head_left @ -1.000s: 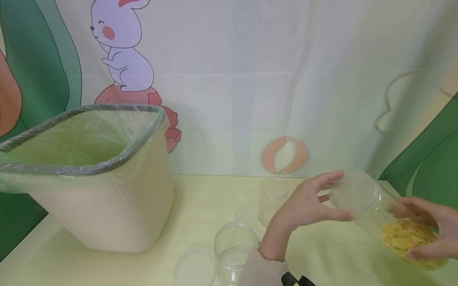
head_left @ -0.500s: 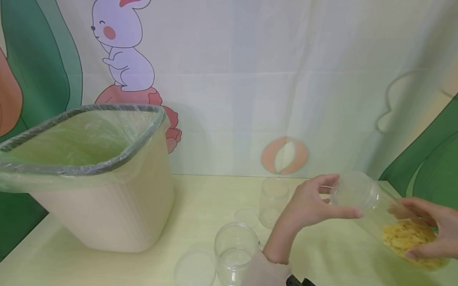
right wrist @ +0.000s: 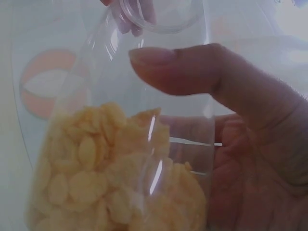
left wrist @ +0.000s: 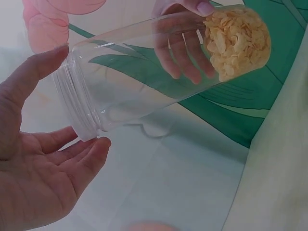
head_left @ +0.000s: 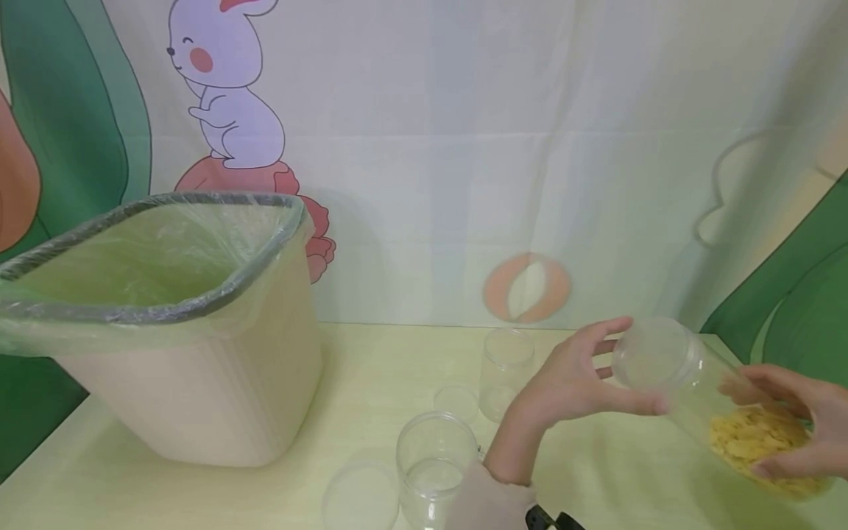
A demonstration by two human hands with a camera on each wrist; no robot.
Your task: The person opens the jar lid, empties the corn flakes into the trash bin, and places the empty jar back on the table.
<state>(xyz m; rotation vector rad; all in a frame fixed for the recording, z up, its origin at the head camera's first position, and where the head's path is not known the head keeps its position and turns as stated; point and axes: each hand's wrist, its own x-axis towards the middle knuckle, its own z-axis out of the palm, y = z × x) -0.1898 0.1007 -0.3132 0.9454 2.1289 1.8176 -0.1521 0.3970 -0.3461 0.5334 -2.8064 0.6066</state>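
A tall clear plastic jar (head_left: 698,390), tilted with its lid end up and to the left, is held between both hands. Pale yellow cereal flakes (left wrist: 236,43) fill its lower end. My left hand (head_left: 566,379) grips the translucent screw lid (head_left: 652,357), thumb on one side and fingers on the other. Around the lower part of the jar, my right hand (head_left: 818,423) curls its thumb and fingers. In the right wrist view the right thumb (right wrist: 178,70) lies across the near wall, above the flakes (right wrist: 96,168); the other fingers show behind the clear wall.
A cream waste bin (head_left: 218,397) with a plastic liner stands on the left of the table (head_left: 371,368). A wide clear jar (head_left: 433,467) without a lid and a narrower one (head_left: 506,368) stand mid-table. Flat lids (head_left: 361,500) lie beside them. A printed curtain (head_left: 397,147) hangs behind.
My left hand has shifted slightly around the lid, its thumb a little further right than a second ago. The jar and right hand have barely moved.
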